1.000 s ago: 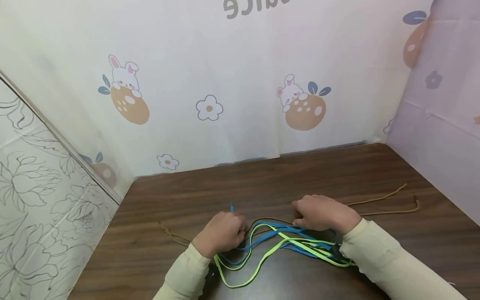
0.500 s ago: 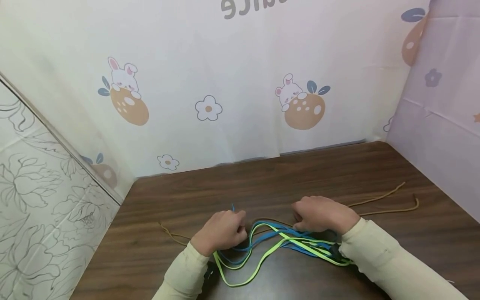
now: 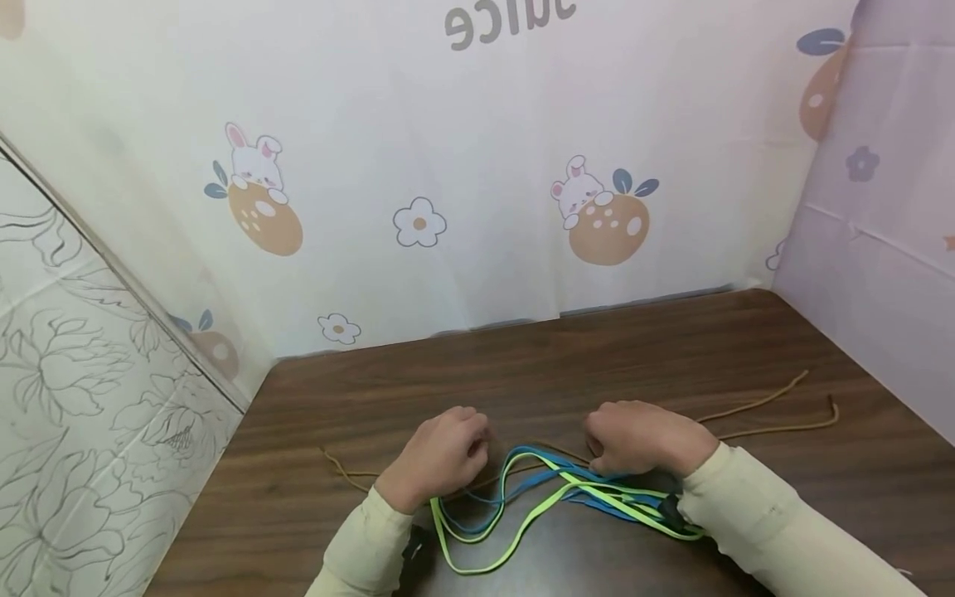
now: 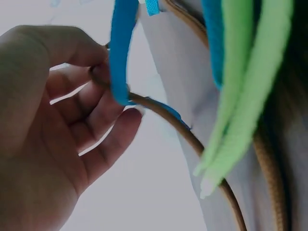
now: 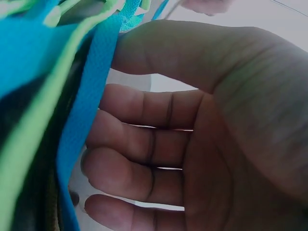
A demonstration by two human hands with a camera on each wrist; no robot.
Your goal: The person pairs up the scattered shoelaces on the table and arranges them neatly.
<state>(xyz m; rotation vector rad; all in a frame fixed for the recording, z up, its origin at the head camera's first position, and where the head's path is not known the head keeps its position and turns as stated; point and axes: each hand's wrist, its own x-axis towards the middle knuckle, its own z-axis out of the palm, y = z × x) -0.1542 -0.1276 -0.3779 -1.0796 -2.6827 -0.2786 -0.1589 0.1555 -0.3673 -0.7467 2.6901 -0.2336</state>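
My left hand (image 3: 436, 456) pinches a thin brown cord (image 4: 166, 113) between thumb and fingers, just above the table. A flat blue lace (image 4: 124, 53) bends round that cord close to the fingertips. To the right, my right hand (image 3: 645, 435) rests at the top of a tangle of blue laces (image 3: 548, 473) and neon-green laces (image 3: 515, 543). Its fingers are bent, and the thumb tip (image 5: 127, 53) meets a blue lace, which hides the fingertips' contact. Whether they grip it cannot be told. The brown cord runs behind both hands.
Brown cord ends (image 3: 791, 427) stretch over the dark wooden table (image 3: 522, 365) at the right, and another cord end (image 3: 336, 464) lies at the left. A printed cloth wall (image 3: 485, 166) closes off the back, with more sheets at both sides.
The blue lace tip that stuck up behind my left hand is out of sight in the head view. Left thumb and forefinger have shifted slightly. My right hand stays at the tangle.
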